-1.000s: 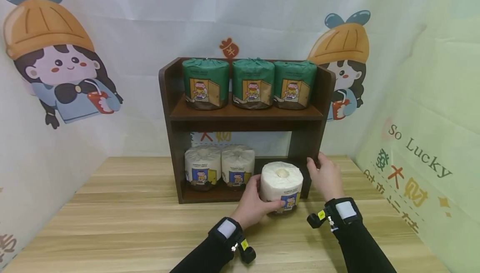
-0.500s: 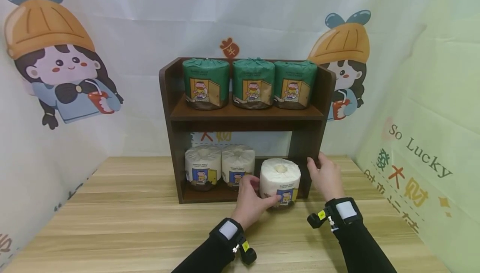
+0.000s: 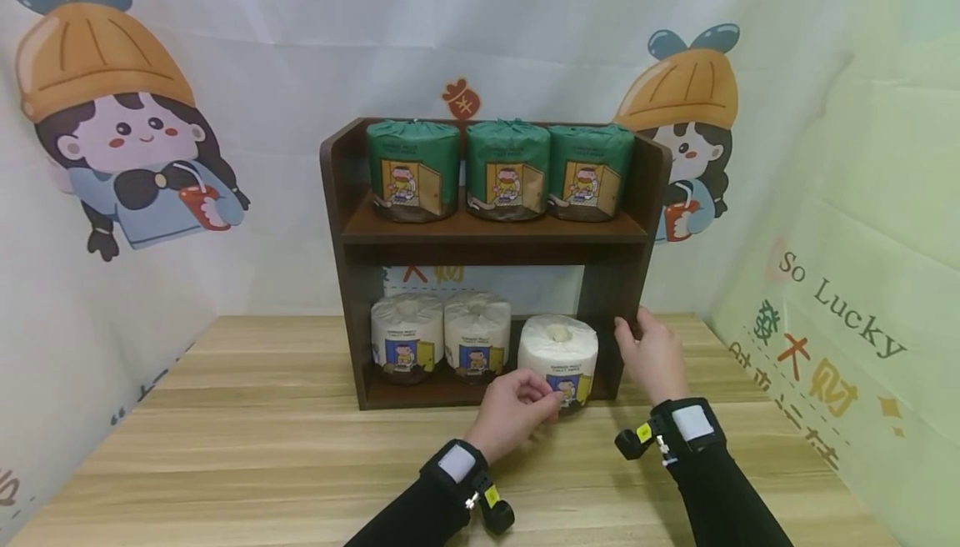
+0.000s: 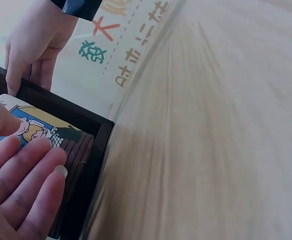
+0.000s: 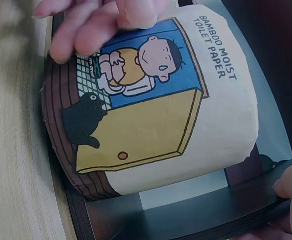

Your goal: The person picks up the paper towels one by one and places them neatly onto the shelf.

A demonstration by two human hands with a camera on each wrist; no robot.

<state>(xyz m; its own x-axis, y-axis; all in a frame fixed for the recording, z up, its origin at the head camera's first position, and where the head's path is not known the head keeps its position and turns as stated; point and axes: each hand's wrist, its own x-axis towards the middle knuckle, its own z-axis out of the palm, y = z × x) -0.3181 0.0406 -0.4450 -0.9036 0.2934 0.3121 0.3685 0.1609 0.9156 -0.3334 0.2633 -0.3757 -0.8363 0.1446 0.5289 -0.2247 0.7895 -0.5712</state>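
A white-wrapped toilet paper roll (image 3: 557, 348) stands upright at the right end of the lower shelf level, its front slightly forward of the other two rolls. My left hand (image 3: 516, 412) is at its printed front, fingers loosely bent and not wrapped round it; the right wrist view shows those fingertips (image 5: 138, 12) against or just before the print. With my right hand (image 3: 654, 359) I grip the right side panel of the dark brown shelf (image 3: 495, 251). Thumb and fingers lie on either side of that panel in the left wrist view.
Two white toilet rolls (image 3: 407, 334) stand left on the lower level. Three green toilet rolls (image 3: 506, 168) fill the upper level. The shelf stands on a wood-grain table (image 3: 247, 430), with a printed cloth backdrop (image 3: 285, 72) behind and at both sides.
The white roll has moved back and slightly left into the lower level. My left hand has let go of its side, its fingers now drawn to the front. The right hand stays in place.
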